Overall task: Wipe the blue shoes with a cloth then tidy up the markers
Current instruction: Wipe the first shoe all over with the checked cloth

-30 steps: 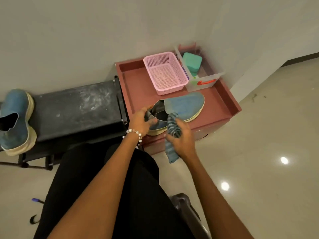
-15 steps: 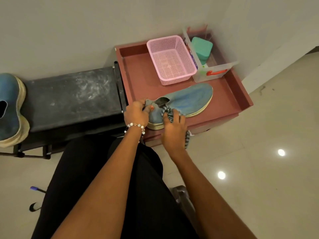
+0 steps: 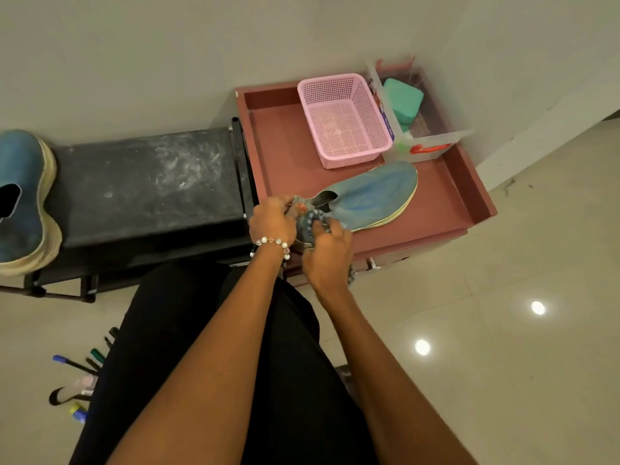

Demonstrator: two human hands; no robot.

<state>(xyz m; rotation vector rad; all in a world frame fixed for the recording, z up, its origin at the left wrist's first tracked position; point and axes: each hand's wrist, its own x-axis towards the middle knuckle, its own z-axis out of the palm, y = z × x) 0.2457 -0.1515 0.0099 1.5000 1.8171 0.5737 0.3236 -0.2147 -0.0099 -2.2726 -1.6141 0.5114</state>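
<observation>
On the red counter, head view: blue shoe lies on its side, toe toward the clear bin, heel at the counter's near-left edge. Left hand grips the heel, fingers curled round the collar. Right hand has its fingers closed on the striped cloth, pressing it to the heel; a tail of cloth hangs below the edge.

Second blue shoe sits well apart on the black bench. Markers lie scattered on the floor by the person's left leg, partly hidden.

Risks, as I judge them:
- Heel overhangs the edge; a hard rub could drag the shoe off.
- Only the heel is being worked, so the toe may get skipped.
- Dangling cloth could snag on the drawer handle.
- A shifted foot could kick the markers away.

Pink basket stands just behind the shoe.
</observation>
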